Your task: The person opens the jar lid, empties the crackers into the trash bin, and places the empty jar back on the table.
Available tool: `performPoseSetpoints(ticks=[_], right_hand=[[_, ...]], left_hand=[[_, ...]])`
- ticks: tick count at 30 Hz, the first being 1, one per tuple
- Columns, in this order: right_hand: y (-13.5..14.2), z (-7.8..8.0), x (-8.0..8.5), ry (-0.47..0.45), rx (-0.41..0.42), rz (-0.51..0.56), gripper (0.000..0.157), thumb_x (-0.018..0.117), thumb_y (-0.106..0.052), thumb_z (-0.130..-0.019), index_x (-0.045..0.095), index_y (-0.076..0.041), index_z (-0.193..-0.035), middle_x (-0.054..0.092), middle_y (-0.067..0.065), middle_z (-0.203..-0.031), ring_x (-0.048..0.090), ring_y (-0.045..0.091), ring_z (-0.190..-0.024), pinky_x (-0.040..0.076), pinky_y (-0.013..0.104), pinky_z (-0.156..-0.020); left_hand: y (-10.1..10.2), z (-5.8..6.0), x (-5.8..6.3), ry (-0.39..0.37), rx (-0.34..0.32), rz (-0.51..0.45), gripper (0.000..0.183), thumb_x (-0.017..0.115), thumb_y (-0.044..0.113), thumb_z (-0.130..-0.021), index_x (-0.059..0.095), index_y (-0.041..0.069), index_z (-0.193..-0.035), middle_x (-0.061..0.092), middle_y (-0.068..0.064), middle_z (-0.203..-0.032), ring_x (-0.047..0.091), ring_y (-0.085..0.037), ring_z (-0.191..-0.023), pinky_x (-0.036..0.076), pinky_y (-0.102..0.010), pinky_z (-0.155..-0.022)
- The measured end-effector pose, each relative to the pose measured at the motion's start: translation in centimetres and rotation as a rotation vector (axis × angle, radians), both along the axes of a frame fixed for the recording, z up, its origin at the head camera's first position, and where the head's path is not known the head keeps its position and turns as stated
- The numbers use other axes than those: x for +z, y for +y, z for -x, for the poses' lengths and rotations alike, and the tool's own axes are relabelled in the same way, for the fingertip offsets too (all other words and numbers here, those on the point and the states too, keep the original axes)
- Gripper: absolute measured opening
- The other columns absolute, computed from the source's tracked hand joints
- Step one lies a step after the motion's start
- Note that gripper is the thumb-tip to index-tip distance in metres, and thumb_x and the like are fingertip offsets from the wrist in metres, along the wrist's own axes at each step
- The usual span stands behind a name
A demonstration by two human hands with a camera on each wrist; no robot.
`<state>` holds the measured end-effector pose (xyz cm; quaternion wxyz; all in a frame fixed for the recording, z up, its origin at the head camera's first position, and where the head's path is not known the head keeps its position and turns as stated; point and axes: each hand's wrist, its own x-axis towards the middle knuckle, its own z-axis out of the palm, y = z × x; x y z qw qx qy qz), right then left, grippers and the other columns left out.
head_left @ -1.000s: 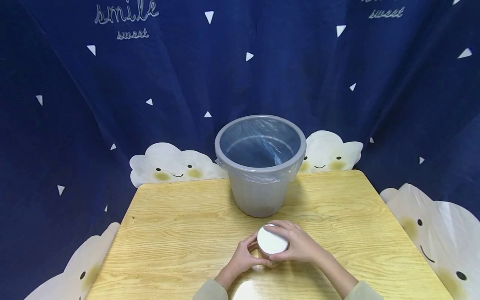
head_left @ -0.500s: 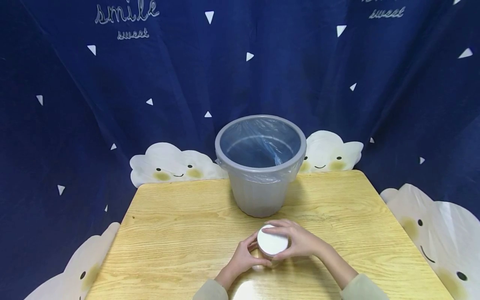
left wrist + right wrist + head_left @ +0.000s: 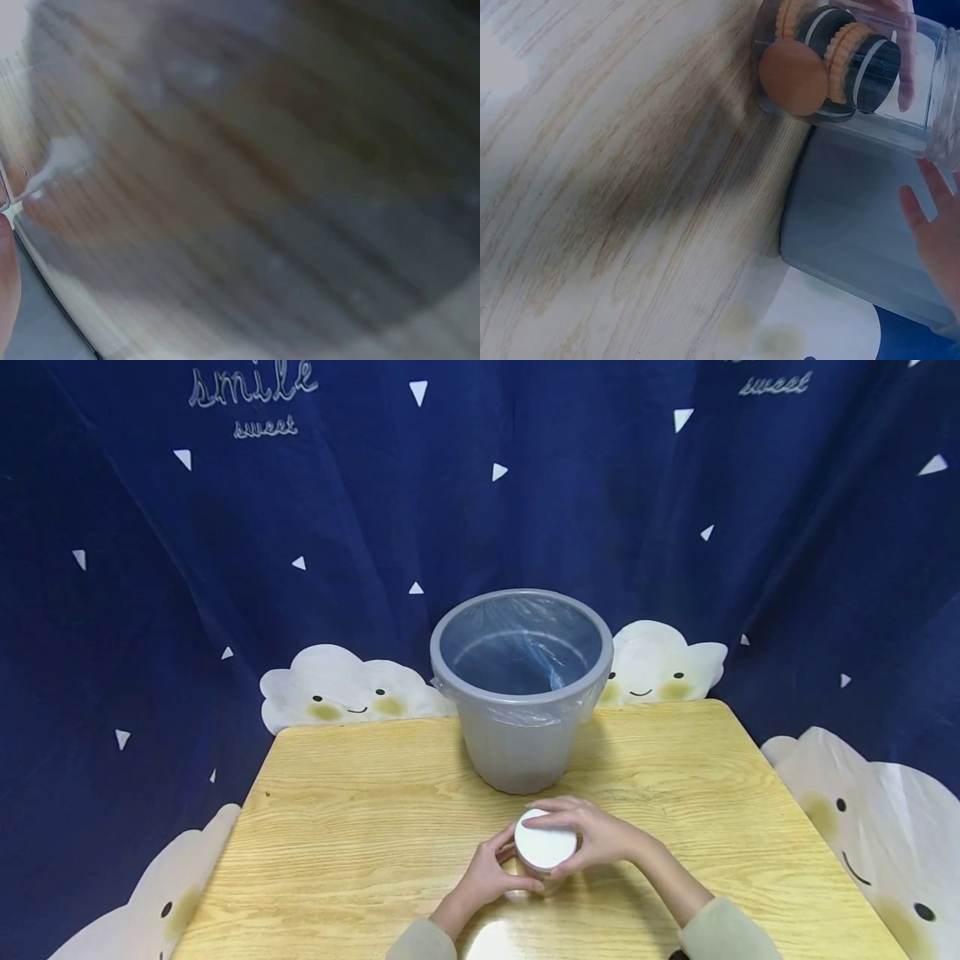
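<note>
A clear jar (image 3: 870,124) holds several round biscuits (image 3: 795,77), some tan and some dark with a pale filling. In the head view its white lid (image 3: 545,847) faces up. My left hand (image 3: 486,878) grips the jar's side, thumb near me and fingers on the far left. From the right, my right hand (image 3: 600,837) holds the lid's rim between thumb and fingers. The right wrist view has part of my right hand (image 3: 943,240) beside the jar's top end. The left wrist view is mostly blurred, with a finger (image 3: 7,292) at its left edge.
A grey bin (image 3: 517,747) lined with a clear plastic bag stands on the wooden table (image 3: 345,827), just beyond my hands. Behind the table hangs a dark blue curtain (image 3: 360,510) printed with clouds and triangles.
My right hand has turned slightly counterclockwise at the lid: its thumb has shifted right and its forefinger a little left. The left hand and the jar have stayed in place.
</note>
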<state>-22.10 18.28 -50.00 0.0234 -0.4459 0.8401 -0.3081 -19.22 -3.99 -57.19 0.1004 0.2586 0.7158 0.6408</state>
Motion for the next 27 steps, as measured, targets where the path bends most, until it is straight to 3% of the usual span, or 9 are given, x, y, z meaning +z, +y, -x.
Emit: performPoseSetpoints(ticks=[10,20,27], right_hand=[[-0.1,0.6,0.2,-0.047,0.081,-0.002,0.066,0.075,-0.031,-0.065,0.055,-0.02,-0.127,0.047,0.01,-0.135,0.045,0.028,-0.121,0.038,0.05,-0.093],[0.1,1.1,0.7,-0.164,0.142,0.002,0.066,0.075,-0.03,-0.067,0.053,-0.02,-0.128,0.043,0.01,-0.138,0.041,0.03,-0.123,0.036,0.049,-0.094],[0.1,1.2,0.7,-0.163,0.154,-0.007,0.067,0.076,-0.029,-0.066,0.053,-0.022,-0.128,0.043,0.009,-0.139,0.041,0.028,-0.123,0.036,0.047,-0.093]], left_hand=[[0.0,0.1,-0.2,-0.038,-0.008,-0.001,0.086,0.08,0.013,-0.067,0.035,0.019,-0.141,0.045,-0.004,-0.138,0.044,-0.016,-0.123,0.039,-0.033,-0.099],[0.0,0.2,0.0,-0.031,-0.015,-0.012,0.086,0.08,0.012,-0.067,0.036,0.018,-0.141,0.045,-0.006,-0.137,0.044,-0.018,-0.123,0.039,-0.033,-0.099],[0.0,0.2,0.0,-0.058,-0.028,-0.003,0.087,0.08,0.013,-0.068,0.035,0.02,-0.141,0.043,-0.004,-0.139,0.042,-0.018,-0.125,0.038,-0.032,-0.1]])
